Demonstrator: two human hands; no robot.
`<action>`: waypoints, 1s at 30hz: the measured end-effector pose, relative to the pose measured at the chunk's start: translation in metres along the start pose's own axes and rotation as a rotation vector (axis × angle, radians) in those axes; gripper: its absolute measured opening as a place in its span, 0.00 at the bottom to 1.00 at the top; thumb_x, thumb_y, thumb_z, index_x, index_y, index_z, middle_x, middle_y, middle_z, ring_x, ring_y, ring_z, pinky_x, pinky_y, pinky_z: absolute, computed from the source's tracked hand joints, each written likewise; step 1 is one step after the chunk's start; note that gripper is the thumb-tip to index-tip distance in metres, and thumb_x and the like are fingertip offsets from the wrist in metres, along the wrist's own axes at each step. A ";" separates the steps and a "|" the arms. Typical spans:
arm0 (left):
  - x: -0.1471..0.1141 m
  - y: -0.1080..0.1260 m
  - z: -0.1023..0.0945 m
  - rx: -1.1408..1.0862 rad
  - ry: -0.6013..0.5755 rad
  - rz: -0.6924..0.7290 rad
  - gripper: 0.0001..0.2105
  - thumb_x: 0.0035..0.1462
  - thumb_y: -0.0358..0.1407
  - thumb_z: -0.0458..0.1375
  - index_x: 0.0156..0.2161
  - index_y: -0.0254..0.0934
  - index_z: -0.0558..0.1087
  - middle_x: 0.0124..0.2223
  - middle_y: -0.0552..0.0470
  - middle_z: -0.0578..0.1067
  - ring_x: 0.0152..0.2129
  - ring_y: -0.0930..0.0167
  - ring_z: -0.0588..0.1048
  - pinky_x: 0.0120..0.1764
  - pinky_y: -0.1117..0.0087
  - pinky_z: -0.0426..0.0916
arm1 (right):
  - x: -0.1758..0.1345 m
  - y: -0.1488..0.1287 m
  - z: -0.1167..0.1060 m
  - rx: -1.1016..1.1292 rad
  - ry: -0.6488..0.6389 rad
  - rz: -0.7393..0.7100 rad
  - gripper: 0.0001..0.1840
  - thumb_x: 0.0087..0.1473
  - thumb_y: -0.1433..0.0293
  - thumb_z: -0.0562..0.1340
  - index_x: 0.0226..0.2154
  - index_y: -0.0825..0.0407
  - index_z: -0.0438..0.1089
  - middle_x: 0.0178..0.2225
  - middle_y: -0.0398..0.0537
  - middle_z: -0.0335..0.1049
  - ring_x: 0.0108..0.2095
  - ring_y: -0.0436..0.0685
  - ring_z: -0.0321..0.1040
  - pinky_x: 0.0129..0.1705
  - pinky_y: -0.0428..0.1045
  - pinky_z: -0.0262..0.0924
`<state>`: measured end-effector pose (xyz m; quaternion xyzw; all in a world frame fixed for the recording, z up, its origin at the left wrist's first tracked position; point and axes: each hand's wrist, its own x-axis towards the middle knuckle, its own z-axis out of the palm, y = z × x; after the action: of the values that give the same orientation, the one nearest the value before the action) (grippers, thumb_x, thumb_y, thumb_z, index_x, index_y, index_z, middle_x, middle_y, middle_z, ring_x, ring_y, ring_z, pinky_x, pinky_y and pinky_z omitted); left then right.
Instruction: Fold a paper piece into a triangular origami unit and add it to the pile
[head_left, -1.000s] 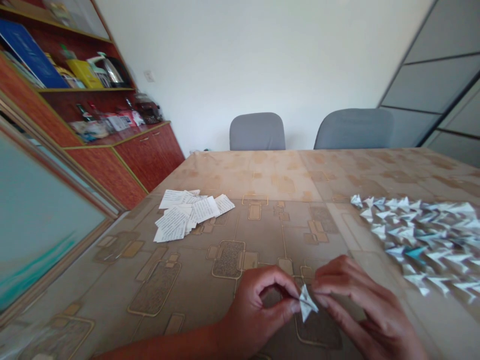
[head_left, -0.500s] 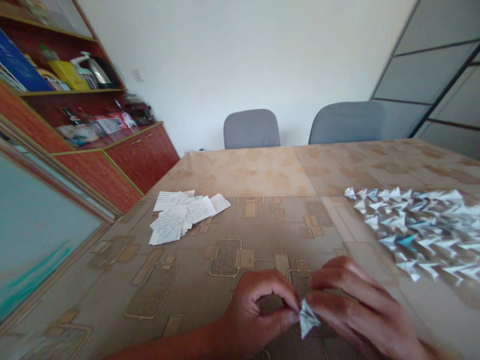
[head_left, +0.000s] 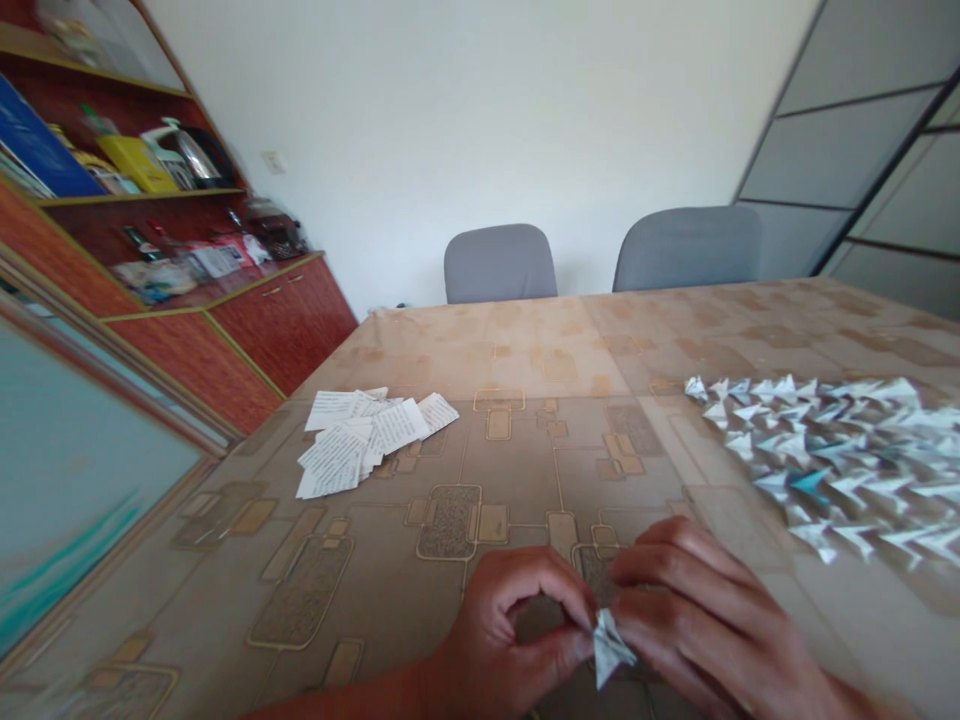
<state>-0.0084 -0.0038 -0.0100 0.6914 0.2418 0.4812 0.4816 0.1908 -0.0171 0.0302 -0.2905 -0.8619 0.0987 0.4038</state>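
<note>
Paper folding at a table, head view. The lower edge cuts off both forearms, and the right edge crops the rows of folded papers (head_left: pixel 855 455). The fingertips of the right hand (head_left: pixel 705 615) are partly concealed by its own knuckles; the print on the flat slips (head_left: pixel 341 450) is too small to read, and several goods in the cabinet (head_left: pixel 277 315) are blurred.

The table is covered by a brown patterned cloth (head_left: pixel 517 470) of linked rectangles, lighter toward the far end. The slips lie in a loose, overlapping pile left of centre; the folded papers stand in close rows at right (one of them, a teal piece (head_left: pixel 810 483), differs in colour). Beyond are two grey chairs, the nearer to centre (head_left: pixel 500 262) and the other to its right (head_left: pixel 690 250), before a white wall (head_left: pixel 480 120). The reddish cabinet at left bears a kettle (head_left: pixel 199 160).

The left hand (head_left: pixel 517 630) pinches a small folded paper (head_left: pixel 610 655) narrowly between thumb and forefinger, the two digits forming a ring. The paper is at lower centre, between the hands, one point directed downward. The right fingers are bunched at its right side; whether they grip it cannot be told.
</note>
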 end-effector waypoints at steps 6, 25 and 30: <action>0.000 0.003 0.003 -0.022 0.021 -0.072 0.02 0.49 0.27 0.63 0.28 0.32 0.75 0.26 0.47 0.78 0.24 0.73 0.75 0.31 0.75 0.68 | 0.002 0.002 0.000 -0.002 -0.102 -0.019 0.07 0.61 0.75 0.57 0.36 0.54 0.71 0.31 0.48 0.73 0.30 0.53 0.66 0.32 0.48 0.63; 0.000 0.003 0.001 -0.019 0.048 -0.056 0.02 0.51 0.28 0.62 0.28 0.33 0.74 0.27 0.47 0.78 0.25 0.73 0.76 0.32 0.74 0.70 | -0.002 0.003 0.005 0.196 -0.130 0.082 0.08 0.63 0.75 0.56 0.37 0.53 0.70 0.26 0.46 0.70 0.27 0.51 0.66 0.26 0.45 0.63; 0.000 0.004 0.001 0.013 0.088 -0.012 0.03 0.52 0.28 0.62 0.28 0.34 0.74 0.26 0.48 0.78 0.24 0.73 0.75 0.31 0.75 0.69 | 0.001 -0.001 0.001 0.170 -0.129 0.134 0.09 0.58 0.80 0.57 0.36 0.53 0.70 0.26 0.46 0.70 0.27 0.51 0.68 0.26 0.44 0.65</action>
<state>-0.0075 -0.0056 -0.0068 0.6712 0.2698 0.5067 0.4690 0.1893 -0.0179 0.0309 -0.3052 -0.8532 0.2168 0.3633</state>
